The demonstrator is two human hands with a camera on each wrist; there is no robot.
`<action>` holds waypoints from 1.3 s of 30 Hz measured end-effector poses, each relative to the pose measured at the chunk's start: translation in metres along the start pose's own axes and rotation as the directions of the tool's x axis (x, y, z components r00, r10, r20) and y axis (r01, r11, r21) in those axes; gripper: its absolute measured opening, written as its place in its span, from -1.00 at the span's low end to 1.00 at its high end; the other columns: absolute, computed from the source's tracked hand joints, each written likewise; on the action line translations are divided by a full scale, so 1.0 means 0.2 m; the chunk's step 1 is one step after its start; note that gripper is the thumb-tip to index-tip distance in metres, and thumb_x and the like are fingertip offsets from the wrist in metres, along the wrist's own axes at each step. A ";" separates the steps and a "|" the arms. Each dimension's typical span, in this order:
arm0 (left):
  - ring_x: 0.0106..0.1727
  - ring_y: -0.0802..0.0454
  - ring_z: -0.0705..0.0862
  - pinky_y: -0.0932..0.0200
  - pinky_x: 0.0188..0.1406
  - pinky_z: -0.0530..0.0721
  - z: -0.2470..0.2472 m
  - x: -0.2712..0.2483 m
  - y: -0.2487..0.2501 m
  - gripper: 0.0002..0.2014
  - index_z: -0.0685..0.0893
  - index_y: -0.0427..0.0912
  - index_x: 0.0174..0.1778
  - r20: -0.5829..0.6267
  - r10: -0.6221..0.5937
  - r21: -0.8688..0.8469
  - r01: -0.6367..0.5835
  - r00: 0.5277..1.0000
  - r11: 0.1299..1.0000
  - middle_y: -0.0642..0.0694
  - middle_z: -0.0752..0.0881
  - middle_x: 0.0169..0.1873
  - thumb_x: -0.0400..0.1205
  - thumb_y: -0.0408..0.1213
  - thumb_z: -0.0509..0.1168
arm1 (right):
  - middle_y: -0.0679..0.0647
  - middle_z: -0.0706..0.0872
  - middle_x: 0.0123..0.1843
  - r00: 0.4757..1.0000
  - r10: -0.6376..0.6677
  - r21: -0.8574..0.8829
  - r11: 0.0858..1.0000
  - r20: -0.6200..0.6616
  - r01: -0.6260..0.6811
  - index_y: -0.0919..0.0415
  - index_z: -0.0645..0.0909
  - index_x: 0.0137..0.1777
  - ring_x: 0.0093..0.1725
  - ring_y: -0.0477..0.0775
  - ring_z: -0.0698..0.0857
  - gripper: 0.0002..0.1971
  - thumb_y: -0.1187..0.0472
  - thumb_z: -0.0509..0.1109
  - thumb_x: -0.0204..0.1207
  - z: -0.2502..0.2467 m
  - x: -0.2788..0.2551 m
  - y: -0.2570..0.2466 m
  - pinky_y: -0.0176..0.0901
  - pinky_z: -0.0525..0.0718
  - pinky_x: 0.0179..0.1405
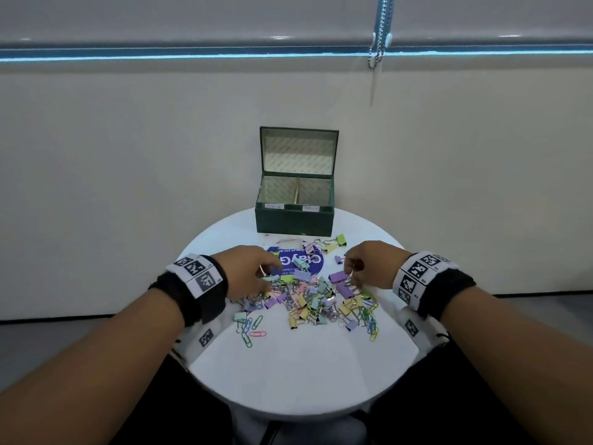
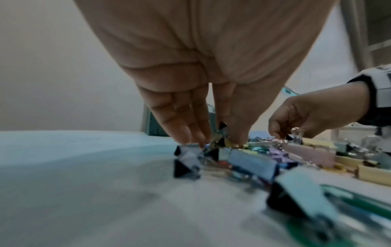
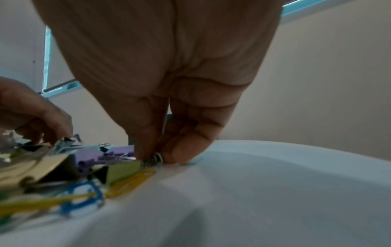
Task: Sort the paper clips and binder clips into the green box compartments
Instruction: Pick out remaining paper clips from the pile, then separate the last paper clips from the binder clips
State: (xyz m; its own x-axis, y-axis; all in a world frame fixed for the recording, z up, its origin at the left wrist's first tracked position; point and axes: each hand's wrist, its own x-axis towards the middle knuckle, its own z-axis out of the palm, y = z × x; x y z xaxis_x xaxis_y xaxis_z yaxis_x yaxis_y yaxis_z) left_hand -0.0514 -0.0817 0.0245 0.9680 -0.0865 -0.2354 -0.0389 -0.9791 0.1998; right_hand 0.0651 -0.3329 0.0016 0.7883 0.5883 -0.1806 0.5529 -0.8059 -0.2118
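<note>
A heap of pastel binder clips mixed with coloured paper clips lies mid-table. Behind it stands the green box, lid up, a divider splitting it into two compartments that look empty. My left hand reaches down at the heap's left edge; in the left wrist view its fingers and thumb pinch a small binder clip. My right hand works the heap's right edge. The right wrist view shows its fingertips pinching the silver wire handles of a binder clip.
The round white table is small, and its edge is close on all sides. A blue round sticker lies under the heap's far part. A wall is right behind the box. A bead chain hangs above on the right.
</note>
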 end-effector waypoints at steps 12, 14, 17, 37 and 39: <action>-0.19 0.25 0.64 0.32 -0.14 0.62 -0.02 -0.23 -0.07 -0.85 0.74 0.26 -0.02 0.041 0.090 0.044 -0.092 0.995 0.995 0.21 0.71 -0.19 0.52 -0.07 0.44 | -0.01 0.76 0.02 0.983 -0.055 0.078 0.995 -0.175 0.069 0.12 0.72 -0.01 -0.13 -0.01 0.63 -0.75 0.37 0.24 0.53 -0.03 -0.06 0.03 -0.37 0.46 -0.27; -0.15 0.26 0.61 0.31 -0.10 0.59 -0.01 -0.25 -0.06 -0.69 0.70 0.37 0.18 0.128 0.144 0.104 -0.158 0.981 0.982 0.23 0.67 -0.08 0.53 -0.02 0.45 | 0.04 0.77 -0.05 0.983 -0.035 0.095 0.994 -0.180 0.053 0.19 0.68 -0.06 -0.21 -0.02 0.58 -0.80 0.38 0.23 0.52 -0.02 -0.07 0.03 -0.35 0.48 -0.30; -0.14 0.27 0.53 0.29 -0.12 0.47 0.02 -0.25 -0.05 -0.58 0.63 0.41 0.32 0.154 0.196 0.184 -0.223 0.968 0.957 0.22 0.61 0.02 0.54 0.03 0.44 | 0.14 0.75 -0.12 0.990 -0.001 0.128 0.992 -0.143 0.020 0.29 0.61 -0.11 -0.23 0.03 0.52 -0.83 0.36 0.18 0.58 -0.03 -0.06 0.03 -0.24 0.47 -0.28; -0.19 0.25 0.68 0.35 -0.16 0.60 -0.01 -0.12 -0.13 -0.94 0.69 0.09 -0.18 -0.129 0.178 -0.117 -0.193 0.976 0.974 0.23 0.74 -0.26 0.60 -0.12 0.37 | -0.13 0.82 -0.06 0.939 -0.246 0.018 0.968 0.242 0.250 -0.31 0.74 -0.05 -0.09 -0.10 0.75 -0.79 0.02 0.51 0.35 0.02 -0.30 0.02 -0.01 0.75 0.04; -0.24 0.25 0.70 0.27 -0.15 0.66 -0.03 -0.10 -0.15 -0.93 0.70 0.09 -0.19 -0.153 0.103 -0.226 -0.137 0.983 0.964 0.20 0.78 -0.28 0.61 -0.15 0.40 | -0.07 0.80 -0.14 0.934 -0.273 0.096 0.962 0.231 0.257 -0.21 0.77 -0.10 -0.22 -0.11 0.71 -0.86 0.08 0.51 0.39 0.02 -0.28 0.03 -0.06 0.74 -0.06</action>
State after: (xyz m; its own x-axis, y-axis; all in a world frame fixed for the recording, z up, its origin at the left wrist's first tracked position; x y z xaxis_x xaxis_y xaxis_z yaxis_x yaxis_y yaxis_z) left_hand -0.0687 -0.0495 0.0288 0.9853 -0.1581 -0.0653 -0.1137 -0.8907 0.4401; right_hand 0.0230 -0.3701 0.0076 0.5227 0.7848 -0.3331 0.7083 -0.6172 -0.3426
